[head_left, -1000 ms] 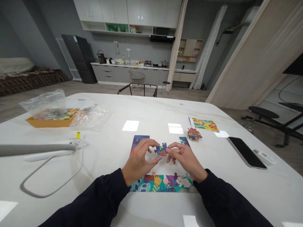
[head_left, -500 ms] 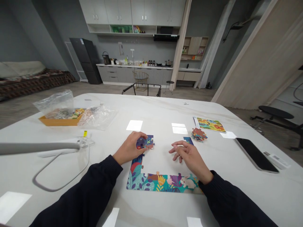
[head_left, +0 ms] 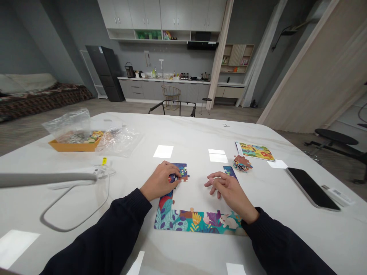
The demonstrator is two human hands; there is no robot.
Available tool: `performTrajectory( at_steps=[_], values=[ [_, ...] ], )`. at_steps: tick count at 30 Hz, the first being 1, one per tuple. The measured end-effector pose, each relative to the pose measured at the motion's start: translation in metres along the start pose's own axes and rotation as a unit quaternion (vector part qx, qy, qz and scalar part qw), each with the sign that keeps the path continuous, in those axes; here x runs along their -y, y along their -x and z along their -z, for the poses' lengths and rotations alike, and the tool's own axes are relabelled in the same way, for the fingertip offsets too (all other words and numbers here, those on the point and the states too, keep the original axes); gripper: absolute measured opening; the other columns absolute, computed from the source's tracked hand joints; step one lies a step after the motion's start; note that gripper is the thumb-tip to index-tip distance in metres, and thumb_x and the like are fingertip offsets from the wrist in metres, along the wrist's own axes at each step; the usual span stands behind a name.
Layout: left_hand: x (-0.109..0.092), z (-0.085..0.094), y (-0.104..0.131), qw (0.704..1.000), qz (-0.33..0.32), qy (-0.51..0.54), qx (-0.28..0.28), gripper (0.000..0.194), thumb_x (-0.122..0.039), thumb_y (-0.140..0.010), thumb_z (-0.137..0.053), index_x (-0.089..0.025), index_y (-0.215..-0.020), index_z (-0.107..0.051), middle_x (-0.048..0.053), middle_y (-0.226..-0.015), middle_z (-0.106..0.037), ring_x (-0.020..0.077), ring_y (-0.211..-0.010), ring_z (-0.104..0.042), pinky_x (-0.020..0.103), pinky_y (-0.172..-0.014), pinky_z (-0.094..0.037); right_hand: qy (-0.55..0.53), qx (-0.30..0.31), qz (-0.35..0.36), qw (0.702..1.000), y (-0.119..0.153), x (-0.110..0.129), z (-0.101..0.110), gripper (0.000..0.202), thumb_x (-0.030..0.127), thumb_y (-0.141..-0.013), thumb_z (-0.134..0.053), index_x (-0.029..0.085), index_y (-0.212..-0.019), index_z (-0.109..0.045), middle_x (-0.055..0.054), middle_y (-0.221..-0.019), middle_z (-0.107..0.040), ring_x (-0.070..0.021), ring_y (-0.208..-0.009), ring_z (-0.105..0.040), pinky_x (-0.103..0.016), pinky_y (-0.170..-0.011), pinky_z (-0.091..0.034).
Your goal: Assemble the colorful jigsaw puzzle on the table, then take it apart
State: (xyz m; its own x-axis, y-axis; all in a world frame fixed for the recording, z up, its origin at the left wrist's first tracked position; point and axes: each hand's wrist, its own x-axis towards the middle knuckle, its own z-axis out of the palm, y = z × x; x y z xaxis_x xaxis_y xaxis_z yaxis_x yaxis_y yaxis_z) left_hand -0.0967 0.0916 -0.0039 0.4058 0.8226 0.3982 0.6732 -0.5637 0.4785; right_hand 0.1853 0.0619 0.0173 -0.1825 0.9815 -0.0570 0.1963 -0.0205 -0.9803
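Note:
A partly joined jigsaw frame (head_left: 197,221) lies on the white table, with a bottom row showing a rabbit and flowers and a left column rising from it. At the top of that column, my left hand (head_left: 163,180) has its fingers closed on a dark blue puzzle piece (head_left: 183,170), partly hidden by the fingers. My right hand (head_left: 226,189) hovers over the right side of the frame, fingers apart and holding nothing. Just beyond it another blue part (head_left: 229,170) of the puzzle shows. A stack of loose pieces (head_left: 242,163) sits farther right.
A picture sheet (head_left: 256,151) and a black phone (head_left: 312,189) lie on the right. An orange tray (head_left: 73,147) with pieces and clear plastic bags (head_left: 117,142) are back left. A grey lamp arm (head_left: 48,178) and white cable (head_left: 61,230) occupy the left.
My left hand has moved slightly right, and its fingers now cover more of the blue piece near the top left corner. My right hand has barely moved.

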Motion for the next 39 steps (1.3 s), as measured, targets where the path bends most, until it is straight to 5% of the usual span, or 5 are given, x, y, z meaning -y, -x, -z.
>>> performTrajectory(
  at_steps=[10, 19, 39],
  values=[
    [-0.004, 0.006, 0.0, 0.999, -0.028, -0.01, -0.014, 0.03, -0.03, -0.091, -0.077, -0.023, -0.119, -0.07, 0.007, -0.111, -0.075, 0.0274, -0.109, -0.063, 0.043, -0.096, -0.053, 0.004, 0.008, -0.004, 1.0, 0.0, -0.002, 0.0, 0.037, 0.055, -0.087, -0.066, 0.019, -0.099, -0.065, -0.012, -0.091, -0.079, -0.0191, -0.066, -0.069, -0.028, -0.053, -0.044],
    [-0.001, 0.011, -0.002, 0.998, -0.052, -0.013, 0.019, 0.017, -0.028, -0.091, -0.075, -0.022, -0.107, -0.075, 0.008, -0.108, -0.077, 0.0276, -0.104, -0.066, 0.043, -0.096, -0.052, 0.009, 0.012, 0.0, 1.0, 0.0, -0.003, 0.001, 0.036, 0.053, -0.088, -0.065, 0.019, -0.1, -0.065, -0.012, -0.093, -0.079, -0.0189, -0.066, -0.068, -0.028, -0.053, -0.045],
    [-0.002, 0.015, 0.0, 0.996, -0.017, -0.053, 0.073, 0.019, -0.023, -0.09, -0.074, -0.028, -0.105, -0.084, 0.009, -0.123, -0.072, 0.0307, -0.117, -0.064, 0.049, -0.103, -0.053, 0.021, 0.016, 0.004, 1.0, 0.0, -0.003, -0.001, 0.036, 0.052, -0.09, -0.063, 0.019, -0.102, -0.066, -0.012, -0.095, -0.079, -0.02, -0.069, -0.069, -0.03, -0.055, -0.046]
  ],
)
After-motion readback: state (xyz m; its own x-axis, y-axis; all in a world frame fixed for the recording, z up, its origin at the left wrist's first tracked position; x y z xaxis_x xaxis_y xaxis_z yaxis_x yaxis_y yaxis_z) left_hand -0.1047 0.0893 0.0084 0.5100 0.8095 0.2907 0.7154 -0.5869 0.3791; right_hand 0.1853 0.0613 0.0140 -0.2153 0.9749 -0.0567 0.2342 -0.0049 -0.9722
